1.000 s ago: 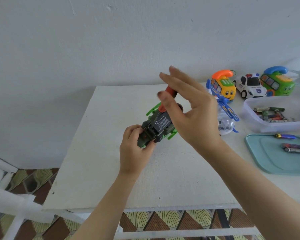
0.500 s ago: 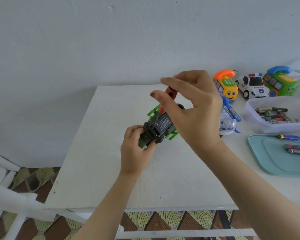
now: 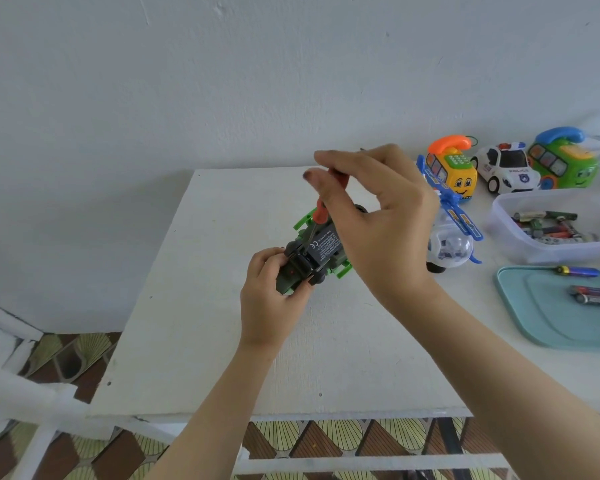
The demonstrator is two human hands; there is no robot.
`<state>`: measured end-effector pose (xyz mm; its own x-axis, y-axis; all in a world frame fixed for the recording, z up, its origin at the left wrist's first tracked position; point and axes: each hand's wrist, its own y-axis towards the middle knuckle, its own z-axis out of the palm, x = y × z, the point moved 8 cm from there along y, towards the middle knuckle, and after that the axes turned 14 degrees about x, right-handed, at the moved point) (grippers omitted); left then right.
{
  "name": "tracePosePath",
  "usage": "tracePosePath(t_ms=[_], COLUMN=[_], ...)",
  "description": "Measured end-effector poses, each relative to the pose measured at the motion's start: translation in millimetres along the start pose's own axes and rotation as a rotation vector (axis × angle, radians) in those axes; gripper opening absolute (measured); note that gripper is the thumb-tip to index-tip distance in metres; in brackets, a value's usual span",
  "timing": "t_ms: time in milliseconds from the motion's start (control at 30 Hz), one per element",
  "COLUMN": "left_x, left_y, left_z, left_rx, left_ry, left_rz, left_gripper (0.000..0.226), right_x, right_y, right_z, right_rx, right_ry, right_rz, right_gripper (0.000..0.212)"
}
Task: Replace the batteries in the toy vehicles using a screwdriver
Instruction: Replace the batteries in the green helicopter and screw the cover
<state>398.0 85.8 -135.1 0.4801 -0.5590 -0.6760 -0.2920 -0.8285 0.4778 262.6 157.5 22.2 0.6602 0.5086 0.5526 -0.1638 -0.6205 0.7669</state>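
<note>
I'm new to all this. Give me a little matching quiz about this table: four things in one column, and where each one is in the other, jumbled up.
Things
1. red-handled screwdriver
2. dark green toy vehicle
3. white police toy car
4. teal plastic tray

Places
A. gripped by the left hand
B. lying flat at the right, batteries on it
C. pinched in the right hand
D. standing at the back of the white table

Pairs: 1-C, 2-A, 3-D, 4-B

Soft, even daylight, faint shadows, slight blur and wide-angle bending at edges
</note>
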Motion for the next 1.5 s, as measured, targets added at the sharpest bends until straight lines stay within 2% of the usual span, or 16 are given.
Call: tracePosePath(t_ms=[167,300,400,600,733,833,933,1033,1167,1300,1500], left_x=[1,0,0,1,0,0,0,-1,-2,-1,1], left_y=[1,1,0,0,0,0,1,1,0,1,1], left_z=[1,1,1,1,0,0,0,-1,-1,-2,-3], left_rx=[0.002,0.004,0.004,0.007,0.002,0.0,-0.002,-0.007,-0.002,-0.018,-0.034], left_ry=[0.004,0.023,0.023,0.017,0.028,0.023,0.026,0.021,0.024,0.024,0.035], left_rz=[0.0,0.003,-0.004,-0.019,-0.014,-0.018,-0.026,-0.029,-0.018,-0.027,-0.047], left_gripper=[0.034,0.034,0.033,0.033,0.035,0.035,0.034,0.034,0.034,0.035,0.033], right_x=[-3,7,5,-3,-4,-13,-21,-16,-8,-16,-16], right_y=[-3,-3,-5,-5,-2,-1,-3,-2,2,-1,-3], right_z=[11,7,9,15,4,2,5,10,-2,-8,0], right_rx=[0.128,0.074,0.027,0.156,0.034,-0.047,-0.008,0.086,-0.034,-0.133,-0.01], right_ry=[0.003,-0.037,-0.087,-0.029,-0.026,0.03,0.085,0.049,0.02,0.015,0.049], right_rz=[-0.031,-0.115,-0.142,-0.097,-0.095,-0.032,0.031,0.008,-0.033,0.019,0.05], right_gripper=[0.021,0.022,0.014,0.023,0.029,0.018,0.016,0.02,0.021,0.013,0.014])
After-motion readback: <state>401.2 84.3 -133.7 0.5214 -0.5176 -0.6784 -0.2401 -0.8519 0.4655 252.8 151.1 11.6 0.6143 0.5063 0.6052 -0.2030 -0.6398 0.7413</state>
